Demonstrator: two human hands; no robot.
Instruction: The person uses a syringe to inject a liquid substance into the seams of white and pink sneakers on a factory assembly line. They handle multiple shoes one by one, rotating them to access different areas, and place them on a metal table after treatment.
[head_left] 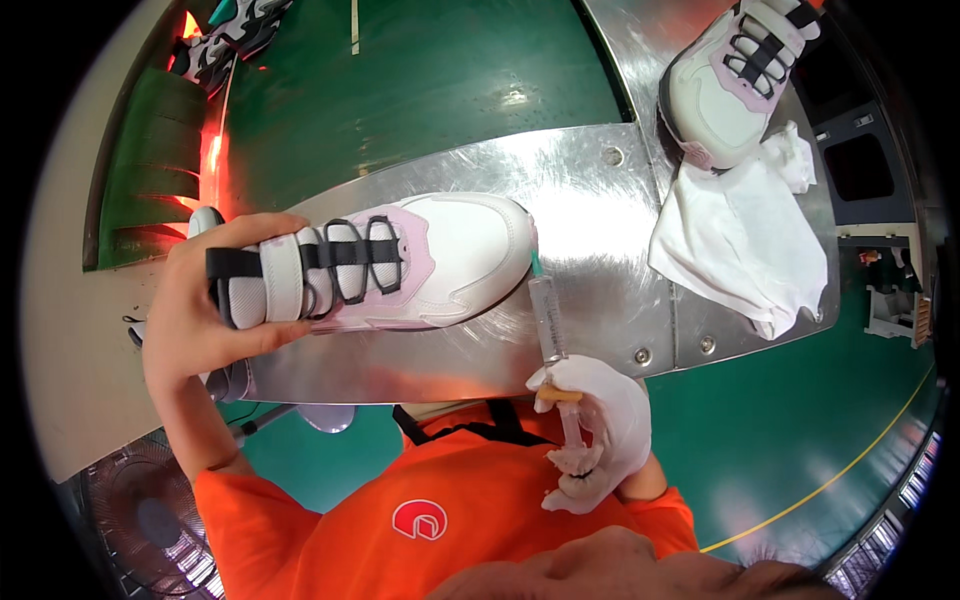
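A white sneaker (465,250) with pink trim and black laces lies on its sole, toe to the right. My bare left hand (195,300) is closed around its collar, thumb on the near side and fingers on the far side. My right hand (625,410), in a white glove, grips a transparent syringe (547,315) by its yellowish flange and plunger end. The syringe's green tip (537,264) points away from me and meets the toe's edge at the sole, though exact contact is hard to make out.
Under the sneaker is a shiny metal table (460,370) with a green conveyor belt (420,90) beyond it. A matching sneaker (730,95) and a crumpled white cloth (735,240) lie at the right. Dark shoes (240,35) sit far left near a red glow. A fan (150,510) stands lower left.
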